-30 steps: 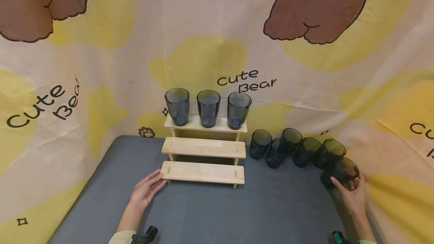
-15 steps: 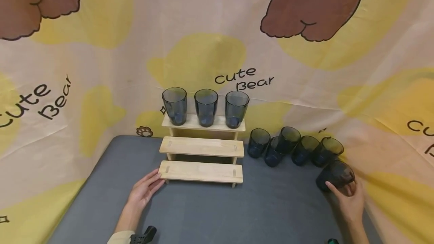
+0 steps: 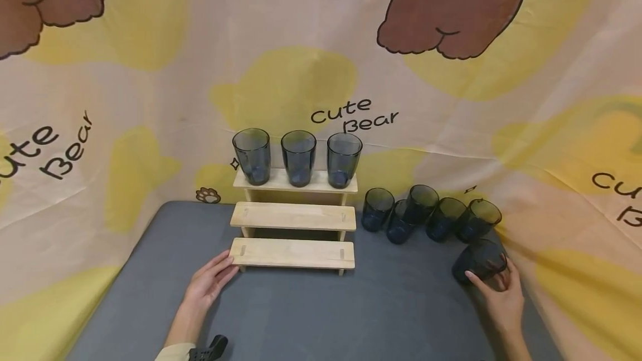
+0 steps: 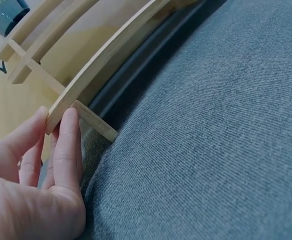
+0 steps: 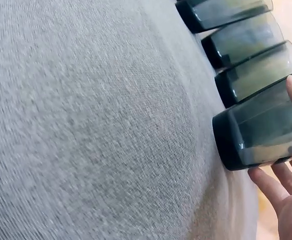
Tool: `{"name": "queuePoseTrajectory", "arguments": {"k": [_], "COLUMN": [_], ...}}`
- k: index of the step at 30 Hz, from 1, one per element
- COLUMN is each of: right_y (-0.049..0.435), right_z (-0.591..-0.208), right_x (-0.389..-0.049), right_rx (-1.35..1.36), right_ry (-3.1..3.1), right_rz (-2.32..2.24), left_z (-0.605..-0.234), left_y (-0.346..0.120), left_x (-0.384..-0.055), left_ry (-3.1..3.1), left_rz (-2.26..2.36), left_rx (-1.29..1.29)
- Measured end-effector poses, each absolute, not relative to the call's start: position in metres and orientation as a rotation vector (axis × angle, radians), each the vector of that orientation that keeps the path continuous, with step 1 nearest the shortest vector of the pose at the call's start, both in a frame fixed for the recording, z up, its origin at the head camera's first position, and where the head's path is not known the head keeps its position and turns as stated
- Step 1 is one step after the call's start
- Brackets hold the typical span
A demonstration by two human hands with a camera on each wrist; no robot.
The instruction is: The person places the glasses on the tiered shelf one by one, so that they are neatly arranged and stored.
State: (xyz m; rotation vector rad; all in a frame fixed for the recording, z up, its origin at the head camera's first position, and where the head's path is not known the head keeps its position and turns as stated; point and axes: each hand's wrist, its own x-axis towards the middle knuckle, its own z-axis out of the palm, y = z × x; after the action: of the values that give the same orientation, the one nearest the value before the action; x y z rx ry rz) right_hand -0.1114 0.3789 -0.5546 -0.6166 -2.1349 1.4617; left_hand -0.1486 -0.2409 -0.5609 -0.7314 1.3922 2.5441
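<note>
My right hand [image 3: 503,298] grips a dark blue-grey glass tumbler [image 3: 478,262], tilted in the head view. In the right wrist view, thumb and fingers lie on opposite sides of that glass [image 5: 263,127]. My left hand [image 3: 204,284] pinches the left end of the lowest step of a three-tier wooden display stand [image 3: 292,253]. The left wrist view has thumb and fingertips right at the board's end [image 4: 60,110], beside a leg. Three matching tumblers stand upright in a row on the top step, the middle one [image 3: 298,159] between two others.
Several more tumblers cluster right of the stand, among them one at the left [image 3: 378,209] and one at the far right [image 3: 478,220]. A grey cloth [image 3: 321,316] covers the table. Printed fabric [image 3: 426,82] hangs behind and along both sides.
My right hand has drawn the held tumbler left and slightly toward me, away from the cluster. The left hand keeps its place at the stand's corner; the head view has shifted slightly.
</note>
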Motion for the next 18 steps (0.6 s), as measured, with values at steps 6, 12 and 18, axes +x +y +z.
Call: {"name": "queuePoseTrajectory", "arguments": {"k": [6, 12, 18], "right_y": [0.367, 0.351, 0.334], "right_z": [-0.553, -0.553, -0.553], "right_x": [-0.109, -0.111, -0.116], "right_rx": [-0.634, -0.564, -0.553], "right_ry": [-2.188, -2.075, -2.12], "right_rz": [1.425, 1.544, 1.446], "left_z": [-0.56, -0.559, -0.561], "left_y": [-0.242, -0.242, -0.242], "left_x": [-0.148, -0.147, -0.145], "left_ry": [1.37, 1.377, 1.381], "left_rz": [2.546, 2.557, 2.559], "left_rx": [-0.748, -0.744, -0.713]}}
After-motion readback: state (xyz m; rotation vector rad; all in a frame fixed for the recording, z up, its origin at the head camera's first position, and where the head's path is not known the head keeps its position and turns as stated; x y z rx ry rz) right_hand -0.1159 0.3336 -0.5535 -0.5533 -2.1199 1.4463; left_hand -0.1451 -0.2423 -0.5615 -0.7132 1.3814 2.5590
